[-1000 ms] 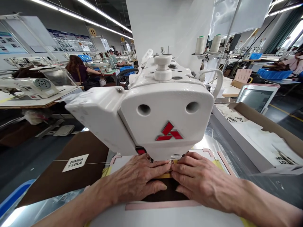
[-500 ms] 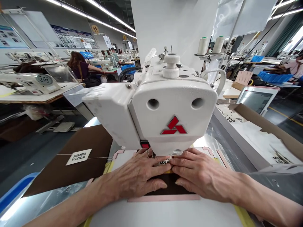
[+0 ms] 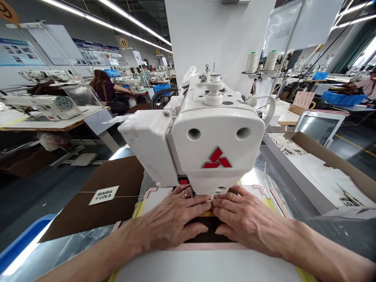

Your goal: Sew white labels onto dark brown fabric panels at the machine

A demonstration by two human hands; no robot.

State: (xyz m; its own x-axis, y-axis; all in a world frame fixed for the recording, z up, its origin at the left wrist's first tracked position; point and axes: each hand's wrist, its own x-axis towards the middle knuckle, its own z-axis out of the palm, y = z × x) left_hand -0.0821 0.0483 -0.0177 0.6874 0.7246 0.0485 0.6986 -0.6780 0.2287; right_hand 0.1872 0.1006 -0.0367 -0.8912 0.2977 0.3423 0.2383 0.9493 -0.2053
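Note:
Both hands lie flat beneath the head of a white sewing machine (image 3: 188, 156). My left hand (image 3: 174, 219) has its fingers stretched out and pressing down, with a ring on one finger. My right hand (image 3: 248, 219) mirrors it, fingertips almost meeting the left ones under the machine head. A piece of dark brown fabric (image 3: 207, 236) shows between the thumbs, inside a pink-edged opening in a white plate (image 3: 205, 264). The fingers cover most of what lies at the needle area. To the left, another brown fabric piece (image 3: 88, 221) bears a white "BIMBA Y LOLA" label (image 3: 103, 195).
An open carton (image 3: 311, 196) of white labels stands at the right, with a tablet-like screen (image 3: 319, 127) behind it. Two thread cones (image 3: 252, 63) stand at the back. A blue bin edge (image 3: 23, 243) shows lower left. A person (image 3: 107, 88) sits at another machine.
The camera view has shifted slightly. My fingers have closed in over the label at the needle area; its lettering showed before and is now covered. Both hands otherwise stay in place.

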